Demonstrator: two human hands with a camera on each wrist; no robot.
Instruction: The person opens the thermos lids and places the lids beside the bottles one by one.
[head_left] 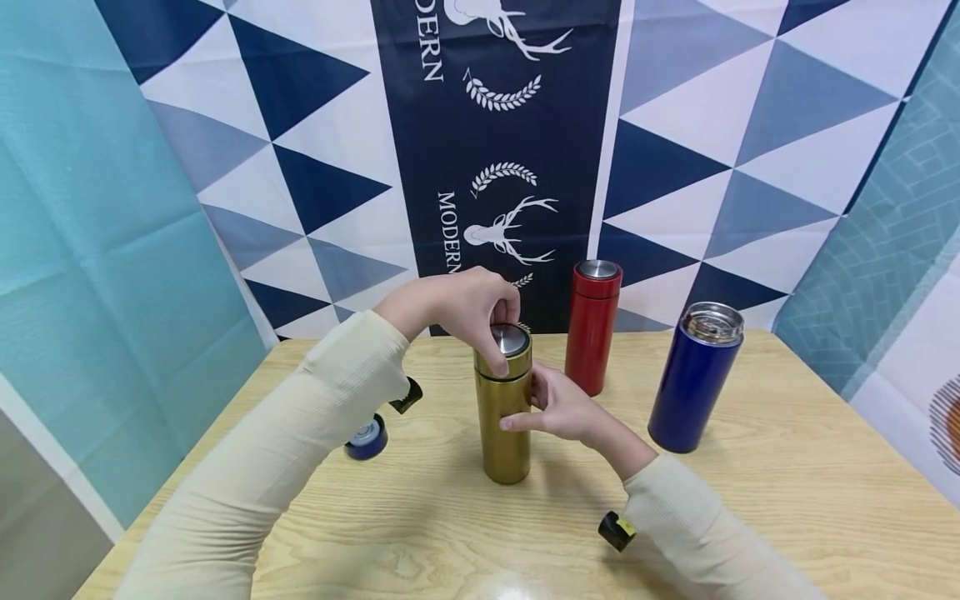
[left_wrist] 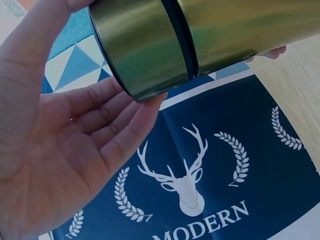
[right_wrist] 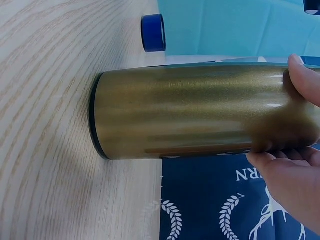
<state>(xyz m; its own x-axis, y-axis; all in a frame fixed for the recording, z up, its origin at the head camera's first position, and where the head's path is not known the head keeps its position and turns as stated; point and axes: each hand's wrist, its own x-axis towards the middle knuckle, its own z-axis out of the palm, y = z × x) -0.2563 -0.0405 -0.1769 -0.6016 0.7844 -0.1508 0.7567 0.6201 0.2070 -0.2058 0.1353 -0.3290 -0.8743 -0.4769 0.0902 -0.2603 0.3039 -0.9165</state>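
Observation:
A gold thermos (head_left: 504, 433) stands upright on the wooden table, its silver-topped lid (head_left: 512, 337) in place with a dark seam below it. From above, my left hand (head_left: 476, 310) grips that lid, thumb on the near side and fingers round the far side. Lower down, my right hand (head_left: 564, 407) holds the upper body between thumb and fingers. In the left wrist view, fingertips (left_wrist: 152, 102) touch the lid's edge. The right wrist view shows the thermos's dark base (right_wrist: 95, 115) at the tabletop.
Behind to the right stands a red thermos (head_left: 592, 325) with its lid on. Further right, a blue thermos (head_left: 693, 387) has an uncovered steel mouth. A blue lid (head_left: 367, 439) lies left, beside my left sleeve. A patterned cloth (head_left: 502, 125) hangs behind the table (head_left: 420, 533).

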